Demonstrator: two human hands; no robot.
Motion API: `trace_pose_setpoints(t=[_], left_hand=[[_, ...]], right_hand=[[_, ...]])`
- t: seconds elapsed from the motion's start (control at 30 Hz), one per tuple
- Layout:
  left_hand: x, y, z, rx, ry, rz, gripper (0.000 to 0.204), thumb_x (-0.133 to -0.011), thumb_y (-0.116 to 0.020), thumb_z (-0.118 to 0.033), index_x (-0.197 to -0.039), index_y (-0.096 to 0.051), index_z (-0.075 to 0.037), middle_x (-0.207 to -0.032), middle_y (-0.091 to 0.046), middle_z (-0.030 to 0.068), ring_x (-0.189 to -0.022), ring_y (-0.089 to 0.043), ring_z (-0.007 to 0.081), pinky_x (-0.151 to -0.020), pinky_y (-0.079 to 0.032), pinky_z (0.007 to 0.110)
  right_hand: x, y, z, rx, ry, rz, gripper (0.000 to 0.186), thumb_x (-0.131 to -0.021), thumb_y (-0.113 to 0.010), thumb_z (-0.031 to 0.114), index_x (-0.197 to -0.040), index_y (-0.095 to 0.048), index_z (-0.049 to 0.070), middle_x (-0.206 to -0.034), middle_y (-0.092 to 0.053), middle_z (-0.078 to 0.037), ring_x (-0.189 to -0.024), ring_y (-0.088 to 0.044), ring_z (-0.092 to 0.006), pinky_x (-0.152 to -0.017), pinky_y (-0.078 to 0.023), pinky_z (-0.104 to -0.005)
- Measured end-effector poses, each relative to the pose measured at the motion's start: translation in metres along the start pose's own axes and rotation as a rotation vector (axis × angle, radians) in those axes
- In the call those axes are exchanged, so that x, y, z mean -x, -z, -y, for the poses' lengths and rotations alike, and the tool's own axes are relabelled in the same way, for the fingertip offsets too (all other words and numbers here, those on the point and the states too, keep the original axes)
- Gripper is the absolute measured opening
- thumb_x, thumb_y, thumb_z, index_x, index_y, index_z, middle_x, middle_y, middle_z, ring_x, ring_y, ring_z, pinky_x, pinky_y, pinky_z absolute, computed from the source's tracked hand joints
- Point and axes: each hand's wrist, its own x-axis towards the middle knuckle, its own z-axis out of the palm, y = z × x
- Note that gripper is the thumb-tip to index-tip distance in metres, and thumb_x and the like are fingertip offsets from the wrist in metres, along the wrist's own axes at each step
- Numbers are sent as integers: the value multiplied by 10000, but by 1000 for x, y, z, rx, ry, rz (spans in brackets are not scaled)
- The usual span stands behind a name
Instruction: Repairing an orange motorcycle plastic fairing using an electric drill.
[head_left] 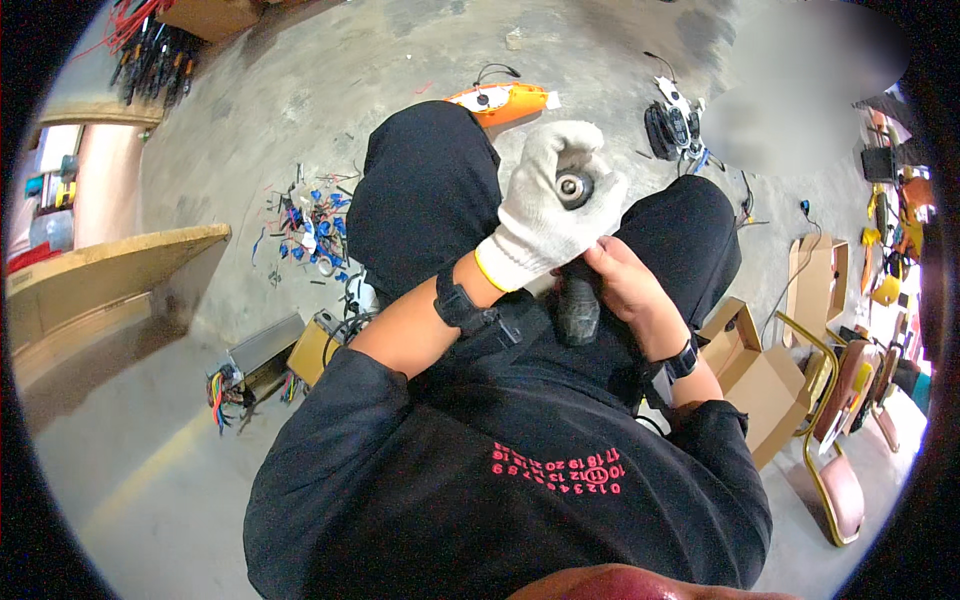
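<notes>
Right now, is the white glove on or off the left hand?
On: the white glove covers the left hand, its yellow-edged cuff near the wrist; the right hand is bare.

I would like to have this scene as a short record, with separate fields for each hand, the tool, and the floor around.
Left hand: in a white glove, fingers curled around the round metal end of a dark tool
Right hand: bare, close beside the tool; grip unclear
Tool: dark lower part, exact kind unclear
Floor ahead: orange casing, white-and-black device
Floor left: scattered blue pieces
Floor right: cardboard box, chair
</notes>
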Motion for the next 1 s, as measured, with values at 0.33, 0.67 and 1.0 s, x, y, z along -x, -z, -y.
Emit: trace_pose_setpoints(t=[0.33, 0.67, 1.0], left_hand=[[-18, 18, -12, 269, 386, 534, 146, -775, -760, -37, -888, -668, -48, -891, -689, 55, -818, -652, 120, -745, -540, 282], [-5, 17, -5, -105, 19, 450, 156, -745, -784, -82, -843, -667, -50, -815, -693, 99, -732, -675, 181, -674, -528, 304], [-1, 18, -4, -62, 28, 469, 185, -732, -792, -56, -874, -675, -41, -844, -698, 93, -751, -674, 170, -697, -536, 304]], right_hand=[[11, -7, -4, 78, -149, -87, 276, -893, -626, 269, -993, -590, 13, -838, -598, -55, -682, -627, -160, -646, -513, -303], [13, -12, -2, 117, -142, -58, 276, -851, -632, 210, -1009, -591, -12, -843, -612, -61, -693, -629, -166, -642, -518, -305], [11, -9, -2, 159, -96, -33, 285, -818, -641, 178, -1021, -589, -16, -874, -619, -71, -705, -618, -171, -660, -504, -303]])
